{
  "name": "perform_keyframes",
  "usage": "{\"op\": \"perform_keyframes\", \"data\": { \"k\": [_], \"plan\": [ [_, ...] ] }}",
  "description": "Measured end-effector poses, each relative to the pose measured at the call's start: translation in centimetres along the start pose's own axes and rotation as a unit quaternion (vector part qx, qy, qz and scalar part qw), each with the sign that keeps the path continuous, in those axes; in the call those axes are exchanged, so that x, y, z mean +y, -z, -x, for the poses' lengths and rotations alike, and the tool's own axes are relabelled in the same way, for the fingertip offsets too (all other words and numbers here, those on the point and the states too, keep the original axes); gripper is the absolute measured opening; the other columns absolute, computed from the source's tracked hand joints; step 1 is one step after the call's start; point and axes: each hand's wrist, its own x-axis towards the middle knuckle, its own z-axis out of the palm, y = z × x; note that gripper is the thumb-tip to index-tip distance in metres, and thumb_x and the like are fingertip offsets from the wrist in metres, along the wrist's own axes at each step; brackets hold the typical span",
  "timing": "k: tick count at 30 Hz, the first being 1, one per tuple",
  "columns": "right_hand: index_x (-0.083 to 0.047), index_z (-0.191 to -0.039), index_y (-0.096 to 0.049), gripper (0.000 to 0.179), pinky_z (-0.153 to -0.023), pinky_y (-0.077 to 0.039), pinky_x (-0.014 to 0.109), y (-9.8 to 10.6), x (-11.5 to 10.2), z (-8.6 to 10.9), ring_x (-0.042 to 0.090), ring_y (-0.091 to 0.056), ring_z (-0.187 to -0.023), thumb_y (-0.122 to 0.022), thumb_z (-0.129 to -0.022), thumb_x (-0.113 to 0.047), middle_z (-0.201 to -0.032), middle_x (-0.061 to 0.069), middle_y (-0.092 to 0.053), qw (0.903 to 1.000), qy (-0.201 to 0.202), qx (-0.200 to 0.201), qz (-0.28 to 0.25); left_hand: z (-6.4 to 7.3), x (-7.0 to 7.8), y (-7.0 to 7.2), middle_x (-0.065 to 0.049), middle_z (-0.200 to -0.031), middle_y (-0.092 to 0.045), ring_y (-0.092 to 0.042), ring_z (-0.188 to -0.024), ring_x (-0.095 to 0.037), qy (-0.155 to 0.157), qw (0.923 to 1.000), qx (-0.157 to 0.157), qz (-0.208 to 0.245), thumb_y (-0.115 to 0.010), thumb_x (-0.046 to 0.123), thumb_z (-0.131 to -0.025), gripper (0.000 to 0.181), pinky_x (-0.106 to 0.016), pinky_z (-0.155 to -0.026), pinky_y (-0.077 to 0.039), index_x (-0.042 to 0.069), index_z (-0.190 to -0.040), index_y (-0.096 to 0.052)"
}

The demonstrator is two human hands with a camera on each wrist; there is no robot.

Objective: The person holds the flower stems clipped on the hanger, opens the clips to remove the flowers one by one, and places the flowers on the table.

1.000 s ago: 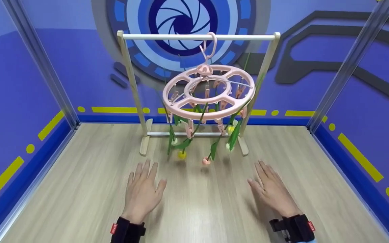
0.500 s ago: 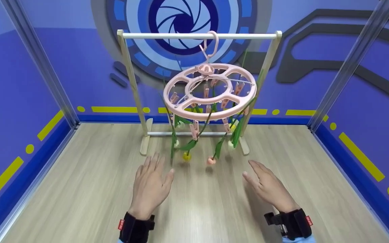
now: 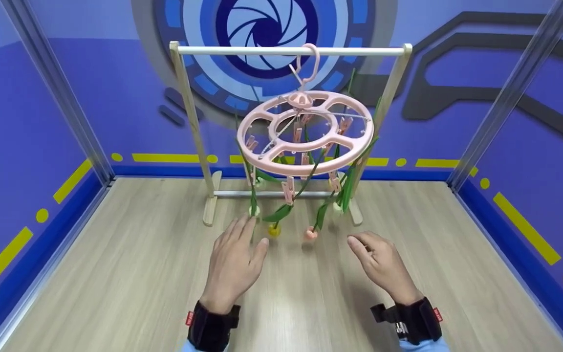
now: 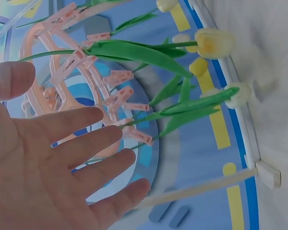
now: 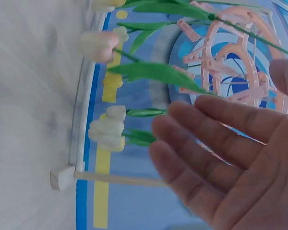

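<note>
A pink round clip hanger [image 3: 306, 168] hangs by its hook from the rack's white bar. Several artificial tulips dangle heads-down from its clothespins. Among them are a yellow tulip [image 3: 274, 230], a pink tulip [image 3: 311, 233] and white tulips [image 5: 105, 132]. My left hand [image 3: 235, 259] is spread in front of the rack, fingertips overlapping a white tulip [image 3: 254, 210] at the left in the head view; the left wrist view shows its palm bare. Across from it, my right hand [image 3: 381, 259] faces inward with loosely bent fingers and holds nothing, right of the pink tulip.
The wooden rack [image 3: 191, 112] stands on feet [image 3: 209, 211] near the back of the wood-grain table [image 3: 130, 274]. Blue printed panels [image 3: 521, 161] with metal corner posts [image 3: 506, 83] enclose the back and sides.
Both hands have moved inward, the left also forward toward the flowers. The right fingers have bent a little more. The hanger has turned slightly, its front tulips shifting right.
</note>
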Motion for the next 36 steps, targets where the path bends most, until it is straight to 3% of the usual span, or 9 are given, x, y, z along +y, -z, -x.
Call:
{"op": "perform_keyframes", "data": {
  "k": [3,8,13,18,26,33,36],
  "plan": [
    [-0.011,-0.089,-0.075,0.013,-0.062,-0.047,0.025,-0.3,-0.1,-0.3,0.004,-0.054,-0.067,-0.068,-0.098,-0.005,-0.077,-0.009,-0.062,0.9987,0.034,0.037,-0.013,-0.3,0.3,-0.4,-0.023,-0.156,-0.046,-0.039,-0.147,-0.041,-0.005,0.9998,0.005,0.017,-0.053,0.035,-0.106,0.056,-0.06,-0.118,-0.031,-0.002,-0.149,-0.052],
    [-0.009,-0.091,-0.077,0.013,-0.067,-0.053,0.021,-0.7,-0.2,-0.7,0.006,-0.067,-0.076,-0.068,-0.095,0.0,-0.086,-0.003,-0.074,0.9956,0.053,0.07,-0.033,-1.0,0.7,-1.1,-0.021,-0.155,-0.049,-0.042,-0.146,-0.04,-0.019,0.9985,0.013,0.049,-0.056,0.033,-0.106,0.055,-0.061,-0.117,-0.033,-0.002,-0.148,-0.052],
    [-0.006,-0.09,-0.077,0.014,-0.067,-0.052,0.016,-1.2,-0.5,-1.0,0.009,-0.068,-0.075,-0.067,-0.095,0.003,-0.084,0.0,-0.074,0.9931,0.065,0.084,-0.049,-1.7,1.1,-1.9,-0.022,-0.152,-0.051,-0.047,-0.142,-0.04,-0.031,0.992,0.006,0.123,-0.057,0.028,-0.105,0.052,-0.059,-0.115,-0.037,-0.002,-0.147,-0.053],
    [-0.007,-0.089,-0.076,0.016,-0.068,-0.051,0.015,-1.6,-0.9,-1.8,0.008,-0.067,-0.074,-0.067,-0.095,0.004,-0.083,-0.001,-0.074,0.9917,0.081,0.081,-0.058,-2.5,1.1,-2.9,-0.023,-0.152,-0.05,-0.048,-0.14,-0.041,-0.045,0.9804,0.002,0.192,-0.058,0.023,-0.105,0.049,-0.059,-0.113,-0.039,-0.002,-0.147,-0.053],
    [-0.008,-0.091,-0.076,0.017,-0.066,-0.05,0.017,-2.2,-2.0,-3.7,0.007,-0.064,-0.073,-0.065,-0.098,0.002,-0.082,-0.001,-0.072,0.9893,0.089,0.066,-0.095,-3.5,1.6,-4.0,-0.023,-0.156,-0.045,-0.046,-0.142,-0.04,-0.044,0.9722,0.012,0.23,-0.061,0.02,-0.101,0.056,-0.058,-0.115,-0.037,-0.003,-0.151,-0.048],
    [-0.002,-0.1,-0.075,0.014,-0.064,-0.051,0.022,-3.1,-2.8,-6.3,0.011,-0.062,-0.072,-0.061,-0.102,-0.003,-0.083,0.004,-0.07,0.9867,0.066,0.032,-0.145,-3.8,1.7,-4.5,-0.022,-0.158,-0.043,-0.039,-0.147,-0.038,-0.059,0.9518,0.01,0.301,-0.063,0.019,-0.099,0.061,-0.057,-0.119,-0.031,-0.002,-0.154,-0.043],
    [-0.002,-0.104,-0.074,0.012,-0.066,-0.052,0.022,-3.4,-3.2,-7.3,0.012,-0.064,-0.075,-0.063,-0.102,-0.004,-0.088,0.003,-0.07,0.9858,0.053,0.024,-0.157,-3.9,1.6,-4.7,-0.02,-0.159,-0.042,-0.037,-0.149,-0.038,-0.061,0.9474,0.007,0.314,-0.063,0.019,-0.099,0.063,-0.059,-0.12,-0.029,-0.001,-0.155,-0.042]
  ]
}}
